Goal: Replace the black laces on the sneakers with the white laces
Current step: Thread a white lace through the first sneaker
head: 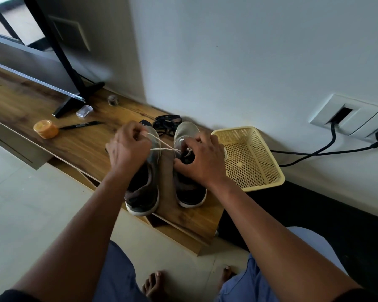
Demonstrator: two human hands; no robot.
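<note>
Sneakers: two, side by side at the wooden shelf's (pixel 79 147) near edge; left sneaker (pixel 143 192), right sneaker (pixel 189 188).
White lace (pixel 162 147): one, spanning both hands.
Black laces (pixel 166 124): one heap behind the sneakers.
Left hand (pixel 128 147): pinches the lace.
Right hand (pixel 202 159): fingers curled on the right sneaker's eyelets.
Basket (pixel 249 158): one, at the right end.

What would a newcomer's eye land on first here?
Two hands at the centre: the left hand pulls a white lace taut from the right sneaker, where the right hand grips the eyelet area. Behind the sneakers lie the black laces, and a yellow basket sits to their right.

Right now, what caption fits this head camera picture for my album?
Left hand pulls a thin white lace from the right grey sneaker as the right hand steadies it.
</note>
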